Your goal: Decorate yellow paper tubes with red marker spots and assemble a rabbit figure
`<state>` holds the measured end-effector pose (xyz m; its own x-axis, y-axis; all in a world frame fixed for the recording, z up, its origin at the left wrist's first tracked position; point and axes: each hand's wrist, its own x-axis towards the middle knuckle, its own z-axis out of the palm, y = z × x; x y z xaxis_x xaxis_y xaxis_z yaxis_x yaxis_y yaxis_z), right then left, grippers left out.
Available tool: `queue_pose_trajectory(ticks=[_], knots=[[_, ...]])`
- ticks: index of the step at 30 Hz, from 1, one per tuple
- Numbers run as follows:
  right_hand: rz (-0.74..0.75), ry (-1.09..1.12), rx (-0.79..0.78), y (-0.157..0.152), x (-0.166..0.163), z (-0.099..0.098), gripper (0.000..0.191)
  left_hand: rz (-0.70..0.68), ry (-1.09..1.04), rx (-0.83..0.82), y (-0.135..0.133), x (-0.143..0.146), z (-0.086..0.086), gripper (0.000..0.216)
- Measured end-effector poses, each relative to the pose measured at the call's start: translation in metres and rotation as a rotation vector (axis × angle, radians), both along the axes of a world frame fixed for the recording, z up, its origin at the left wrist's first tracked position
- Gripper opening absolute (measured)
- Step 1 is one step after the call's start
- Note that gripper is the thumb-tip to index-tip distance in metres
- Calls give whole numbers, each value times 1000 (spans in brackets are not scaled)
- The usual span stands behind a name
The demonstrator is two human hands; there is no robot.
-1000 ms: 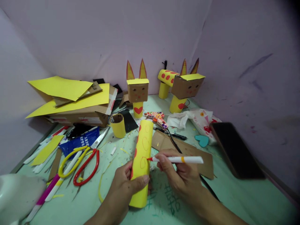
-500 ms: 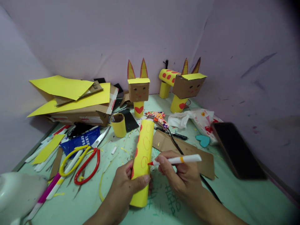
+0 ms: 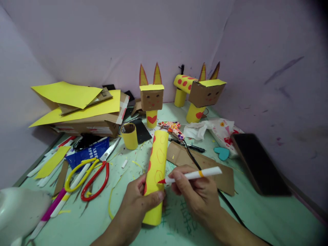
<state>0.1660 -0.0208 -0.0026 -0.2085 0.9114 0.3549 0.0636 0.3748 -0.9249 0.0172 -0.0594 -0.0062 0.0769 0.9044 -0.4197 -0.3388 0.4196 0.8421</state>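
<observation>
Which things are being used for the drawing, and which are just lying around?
In use:
yellow tube, in the left hand
red-tipped marker, in the right hand

Lying around, it seems:
scissors
phone
blue heart
glue gun

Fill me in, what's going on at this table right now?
A person's left hand holds a yellow tube, and the right hand holds a white marker, its red tip at the lowest of three rounded outlines on the tube. Those outlines are mostly unfilled; red spots run down its left edge. Behind, two box-headed figures stand by the wall. Scissors lie to the left, a phone to the right.
</observation>
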Motion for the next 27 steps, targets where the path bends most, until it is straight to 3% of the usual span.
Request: queue_pose_trajectory(ticks=[6, 11, 13, 19, 27], knots=[[-96, 91, -54, 2, -1, 0, 17, 30, 24, -37, 1, 0, 2, 44], [-221, 257, -261, 9, -7, -3, 19, 54, 89, -44, 0, 2, 3, 43], [-163, 262, -367, 11, -9, -5, 23, 51, 124, -24, -1, 4, 4, 43], [234, 348, -650, 7, -15, -2, 39, 65, 91, 44, 0, 7, 6, 56], [221, 355, -629, 9, -14, -1, 39, -118, -12, 138, 1, 0, 10, 67]])
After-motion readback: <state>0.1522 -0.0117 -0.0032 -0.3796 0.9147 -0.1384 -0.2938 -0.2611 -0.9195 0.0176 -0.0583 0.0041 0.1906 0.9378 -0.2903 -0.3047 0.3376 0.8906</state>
